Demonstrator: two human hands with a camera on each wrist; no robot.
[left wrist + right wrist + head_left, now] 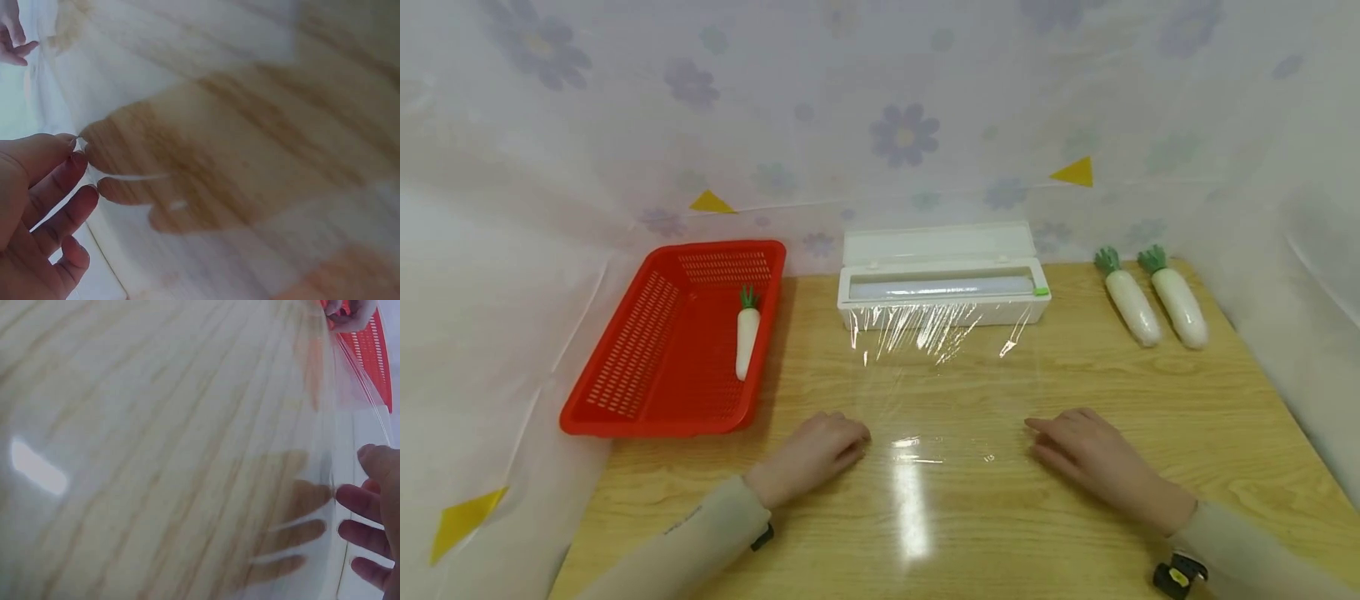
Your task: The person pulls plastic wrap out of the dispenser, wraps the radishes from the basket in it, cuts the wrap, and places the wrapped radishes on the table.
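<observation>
A sheet of clear cling film (pixel 940 329) runs from the roll (pixel 942 288) in a white dispenser box (pixel 943 315) over the tabletop toward me. My left hand (pixel 816 454) is at the sheet's left front corner; in the left wrist view its thumb and index finger (pixel 76 159) pinch the film's edge. At the opposite corner is my right hand (pixel 1090 458). Its thumb stands apart from the index finger in the right wrist view, and the fairly straight fingers (pixel 359 499) touch down at the film.
On the left stands a red plastic basket (pixel 662 429) holding one white toy radish (pixel 747 343). Two thicker, shiny radishes, a left one (pixel 1132 307) and a right one (pixel 1180 307), lie at the back right. The box's lid (pixel 936 244) is raised near the flowered curtain (pixel 902 137).
</observation>
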